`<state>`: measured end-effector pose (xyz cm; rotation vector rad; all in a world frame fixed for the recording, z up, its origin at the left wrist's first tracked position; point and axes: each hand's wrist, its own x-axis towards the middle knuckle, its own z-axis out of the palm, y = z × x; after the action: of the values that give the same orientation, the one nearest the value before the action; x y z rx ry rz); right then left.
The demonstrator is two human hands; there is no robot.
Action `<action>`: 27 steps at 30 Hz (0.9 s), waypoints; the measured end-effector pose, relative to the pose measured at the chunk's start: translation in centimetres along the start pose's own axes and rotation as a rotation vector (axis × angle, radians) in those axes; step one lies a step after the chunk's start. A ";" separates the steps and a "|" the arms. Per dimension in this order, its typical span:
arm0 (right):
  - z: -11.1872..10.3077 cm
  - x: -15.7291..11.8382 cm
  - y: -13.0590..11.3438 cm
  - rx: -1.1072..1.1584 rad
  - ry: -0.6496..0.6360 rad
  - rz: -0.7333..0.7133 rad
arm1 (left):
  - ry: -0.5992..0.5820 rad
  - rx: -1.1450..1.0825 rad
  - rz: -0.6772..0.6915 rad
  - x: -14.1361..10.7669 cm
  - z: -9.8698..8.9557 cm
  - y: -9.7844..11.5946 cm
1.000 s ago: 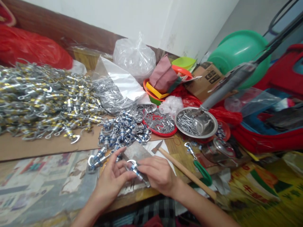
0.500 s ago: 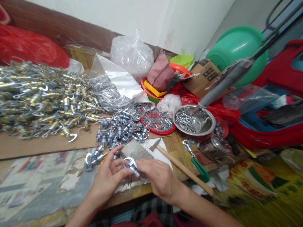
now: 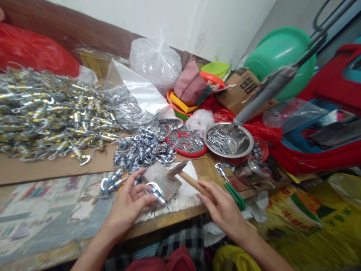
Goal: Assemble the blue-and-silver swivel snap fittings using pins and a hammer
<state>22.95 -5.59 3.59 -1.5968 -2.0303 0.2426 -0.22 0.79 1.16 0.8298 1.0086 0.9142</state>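
Between the thumb and fingers of my left hand (image 3: 131,199) is a silver and blue metal hook fitting (image 3: 156,193), its curved hook uppermost. The fitting is by the near edge of a grey metal block (image 3: 163,178); whether they touch I cannot tell. My right hand (image 3: 221,205) is closed round the wooden handle of a hammer (image 3: 194,183), whose head is above the right part of the block. White paper (image 3: 189,188) lies under the block. Behind my left hand is a heap of similar blue and silver fittings (image 3: 141,148).
A large heap of yellow and silver fittings (image 3: 56,113) covers cardboard at the left. Small metal pieces fill a red tray (image 3: 187,152); pins lie in a steel bowl (image 3: 238,152). A fitting with a green strap (image 3: 235,195) lies right. A grey-handled lever tool (image 3: 265,94) slants above the bowl.
My right hand has left the fitting, moved right and taken hold of the hammer, which is now lifted with its head over the block. My left hand keeps the fitting in about the same place.
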 end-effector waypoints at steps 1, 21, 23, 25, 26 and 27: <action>-0.3 0.0 -0.8 0.014 0.026 -0.076 | -0.003 -0.002 0.002 0.0 0.0 0.0; 3.1 2.9 2.2 0.102 0.009 0.259 | 0.159 0.058 0.106 -0.7 -0.1 0.0; 3.6 3.7 3.4 0.076 -0.063 0.308 | 0.211 0.083 0.194 -1.1 -0.3 0.7; 4.0 4.1 3.9 0.046 -0.113 0.306 | 0.240 0.127 0.253 -1.3 -2.0 1.1; 4.2 4.2 4.0 0.029 -0.122 0.292 | 0.260 0.161 0.269 -1.4 -3.7 0.9; 4.3 4.3 3.9 0.015 -0.124 0.273 | 0.364 0.209 0.328 -1.5 -5.8 0.4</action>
<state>23.42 0.34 -0.51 -1.8904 -1.8887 0.4666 -6.13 0.46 0.15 1.0475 1.3240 1.2866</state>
